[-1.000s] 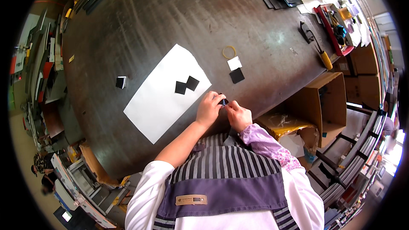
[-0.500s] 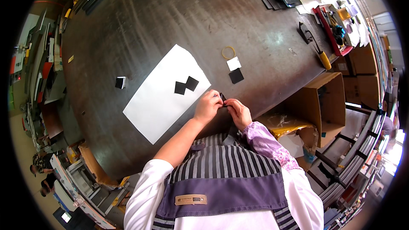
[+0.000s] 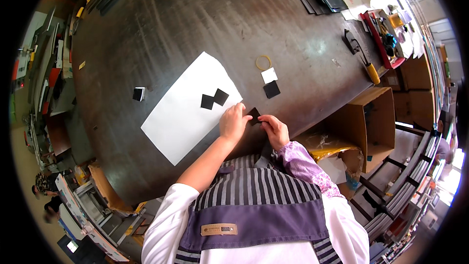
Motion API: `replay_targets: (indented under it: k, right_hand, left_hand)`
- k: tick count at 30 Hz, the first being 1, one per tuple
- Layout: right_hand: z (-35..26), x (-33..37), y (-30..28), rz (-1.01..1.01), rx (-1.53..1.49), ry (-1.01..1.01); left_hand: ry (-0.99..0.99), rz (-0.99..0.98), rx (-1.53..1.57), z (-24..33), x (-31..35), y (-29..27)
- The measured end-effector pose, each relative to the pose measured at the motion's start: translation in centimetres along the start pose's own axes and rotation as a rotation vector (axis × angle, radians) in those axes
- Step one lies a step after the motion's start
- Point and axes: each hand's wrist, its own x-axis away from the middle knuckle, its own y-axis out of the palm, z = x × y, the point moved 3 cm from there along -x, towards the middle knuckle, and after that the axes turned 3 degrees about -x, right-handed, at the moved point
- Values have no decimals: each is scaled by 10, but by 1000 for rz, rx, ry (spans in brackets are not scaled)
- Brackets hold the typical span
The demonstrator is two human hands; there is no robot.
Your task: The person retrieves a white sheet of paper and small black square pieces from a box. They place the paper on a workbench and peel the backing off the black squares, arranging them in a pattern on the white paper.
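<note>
The right hand (image 3: 276, 131) pinches a black square (image 3: 254, 116) near the desk's (image 3: 171, 29) front edge; the left hand (image 3: 233, 123), thumb and finger apart, is beside it, though I can't tell whether they touch.

Squares (image 3: 207, 101) on sheet (image 3: 181, 122); stack (image 3: 138, 94) left

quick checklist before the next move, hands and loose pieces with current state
1. Right hand gripping the small black square: ok, fingertips pinch its edge.
2. Left hand gripping it too: cannot tell, thumb at its edge.
3. Two black squares on the white sheet: ok, both lie there.
4. Yellow rubber band off the sheet: ok, on the tabletop.
5. Held square's underside clean: cannot tell, hidden.
</note>
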Motion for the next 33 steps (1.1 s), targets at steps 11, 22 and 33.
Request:
replay_targets:
  k: [11,22,33]
  right_hand:
    - [3,2,1,47,33,-76]
    - [-4,-4,5,14,214,-237]
    - [-23,-14,1,125,578,-433]
  left_hand:
    - [-141,16,302,-9,6,1]
    - [-288,281,326,-33,-7,-52]
    - [319,-85,58,1,16,-22]
